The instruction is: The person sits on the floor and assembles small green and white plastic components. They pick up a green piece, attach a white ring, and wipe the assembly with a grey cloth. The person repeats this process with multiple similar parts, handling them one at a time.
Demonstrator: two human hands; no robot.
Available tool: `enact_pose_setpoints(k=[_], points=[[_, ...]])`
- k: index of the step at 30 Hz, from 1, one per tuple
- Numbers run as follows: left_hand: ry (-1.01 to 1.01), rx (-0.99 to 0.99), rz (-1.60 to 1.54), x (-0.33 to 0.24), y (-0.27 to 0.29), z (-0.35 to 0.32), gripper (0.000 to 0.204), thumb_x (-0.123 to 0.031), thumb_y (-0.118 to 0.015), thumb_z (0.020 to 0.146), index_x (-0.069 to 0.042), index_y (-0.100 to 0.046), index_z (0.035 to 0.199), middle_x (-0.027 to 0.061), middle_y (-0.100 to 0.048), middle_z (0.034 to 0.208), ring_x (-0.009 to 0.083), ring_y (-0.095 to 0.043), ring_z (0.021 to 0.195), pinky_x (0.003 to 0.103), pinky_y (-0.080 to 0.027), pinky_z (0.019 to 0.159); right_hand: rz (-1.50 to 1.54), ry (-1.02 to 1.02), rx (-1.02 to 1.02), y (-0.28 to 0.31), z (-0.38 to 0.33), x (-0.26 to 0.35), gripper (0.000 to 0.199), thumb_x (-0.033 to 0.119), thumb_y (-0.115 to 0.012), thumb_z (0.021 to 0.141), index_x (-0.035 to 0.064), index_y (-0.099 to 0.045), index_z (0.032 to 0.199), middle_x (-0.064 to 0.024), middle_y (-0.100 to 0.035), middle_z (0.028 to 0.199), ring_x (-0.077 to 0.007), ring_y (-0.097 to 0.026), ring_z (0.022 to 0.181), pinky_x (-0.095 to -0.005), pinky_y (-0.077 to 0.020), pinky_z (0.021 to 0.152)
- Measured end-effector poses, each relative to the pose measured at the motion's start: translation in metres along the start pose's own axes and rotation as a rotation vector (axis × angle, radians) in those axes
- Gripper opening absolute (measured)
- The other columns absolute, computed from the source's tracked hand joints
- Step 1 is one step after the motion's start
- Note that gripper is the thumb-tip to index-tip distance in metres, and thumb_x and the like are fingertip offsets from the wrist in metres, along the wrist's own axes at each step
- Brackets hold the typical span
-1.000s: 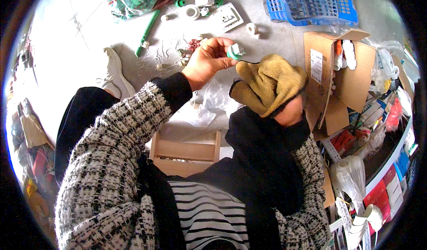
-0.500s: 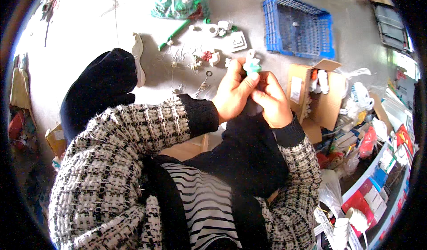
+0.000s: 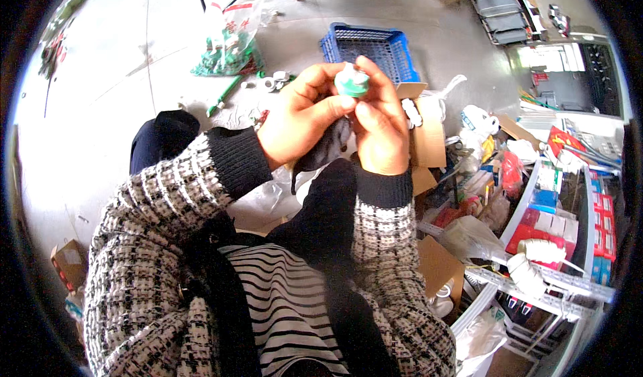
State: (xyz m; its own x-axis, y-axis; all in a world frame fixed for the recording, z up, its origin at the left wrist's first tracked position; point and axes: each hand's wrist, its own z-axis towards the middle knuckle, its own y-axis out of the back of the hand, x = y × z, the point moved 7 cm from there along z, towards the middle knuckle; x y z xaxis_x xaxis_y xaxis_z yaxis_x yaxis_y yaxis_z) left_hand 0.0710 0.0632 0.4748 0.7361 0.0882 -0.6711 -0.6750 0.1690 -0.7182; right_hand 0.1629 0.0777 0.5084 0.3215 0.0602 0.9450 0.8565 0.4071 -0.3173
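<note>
A small green and white plastic pipe fitting (image 3: pixel 352 83) is held up in front of me between both hands. My left hand (image 3: pixel 295 122) grips it from the left, thumb against its lower edge. From the other side my right hand (image 3: pixel 383 136) closes on it, fingers curled behind and thumb below. Its round end faces up toward me; the fingers cover the rest. A dark grey cloth (image 3: pixel 327 148) hangs just beneath the hands; whether either hand holds it I cannot tell.
Beyond the hands lie a clear bag of green fittings (image 3: pixel 228 54), a green pipe (image 3: pixel 224 95) and loose white fittings (image 3: pixel 276 80). A blue plastic crate (image 3: pixel 405 55) stands behind an open cardboard box (image 3: pixel 430 136). Cluttered shelving (image 3: pixel 519 209) fills the right side.
Both hands have come up closer to me with the fitting, which is turned so its round end shows. My view has tipped up and swung right.
</note>
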Motion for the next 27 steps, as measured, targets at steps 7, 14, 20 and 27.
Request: enact_pose_setpoints(k=[7, 14, 20, 27], points=[[0.056, -0.003, 0.317, 0.000, 0.018, -0.005, 0.040, -0.012, -0.054, 0.086, 0.003, -0.043, 0.121, 0.0111, -0.059, 0.102, 0.0131, -0.055, 0.093, 0.025, -0.043, 0.082, -0.019, 0.020, -0.079, 0.002, -0.005, -0.027, 0.044, 0.011, -0.056, 0.084, 0.0028, -0.042, 0.124, -0.0078, -0.051, 0.116, -0.0173, -0.049, 0.105, -0.0313, -0.0373, 0.093], [0.062, 0.183, 0.994, -0.016, 0.040, -0.001, 0.037, -0.012, -0.052, 0.086, 0.004, -0.047, 0.119, 0.0073, -0.062, 0.079, 0.0089, -0.054, 0.069, 0.025, -0.045, 0.063, -0.076, -0.097, -0.138, 0.024, 0.000, -0.055, 0.038, 0.015, -0.054, 0.085, 0.0029, -0.045, 0.120, -0.0109, -0.055, 0.107, -0.0206, -0.056, 0.092, -0.0334, -0.0469, 0.079], [-0.215, 0.119, 1.081, -0.030, 0.052, 0.010, 0.022, -0.010, -0.062, 0.078, -0.003, -0.062, 0.098, 0.0085, -0.056, 0.071, 0.0162, -0.053, 0.063, 0.027, -0.043, 0.057, -0.263, -0.136, -0.171, 0.030, 0.001, -0.064, 0.036, 0.013, -0.054, 0.085, 0.0018, -0.045, 0.118, -0.0113, -0.057, 0.098, -0.0174, -0.057, 0.082, -0.0318, -0.0503, 0.072], [-0.180, 0.139, 1.080, -0.018, 0.053, 0.008, 0.020, -0.012, -0.065, 0.075, -0.004, -0.065, 0.093, 0.0103, -0.060, 0.070, 0.0191, -0.055, 0.063, 0.030, -0.044, 0.058, -0.389, 0.002, -0.141, 0.027, 0.001, -0.060, 0.035, 0.010, -0.058, 0.082, -0.0004, -0.046, 0.113, -0.0082, -0.056, 0.094, -0.0158, -0.056, 0.083, -0.0306, -0.0506, 0.073]])
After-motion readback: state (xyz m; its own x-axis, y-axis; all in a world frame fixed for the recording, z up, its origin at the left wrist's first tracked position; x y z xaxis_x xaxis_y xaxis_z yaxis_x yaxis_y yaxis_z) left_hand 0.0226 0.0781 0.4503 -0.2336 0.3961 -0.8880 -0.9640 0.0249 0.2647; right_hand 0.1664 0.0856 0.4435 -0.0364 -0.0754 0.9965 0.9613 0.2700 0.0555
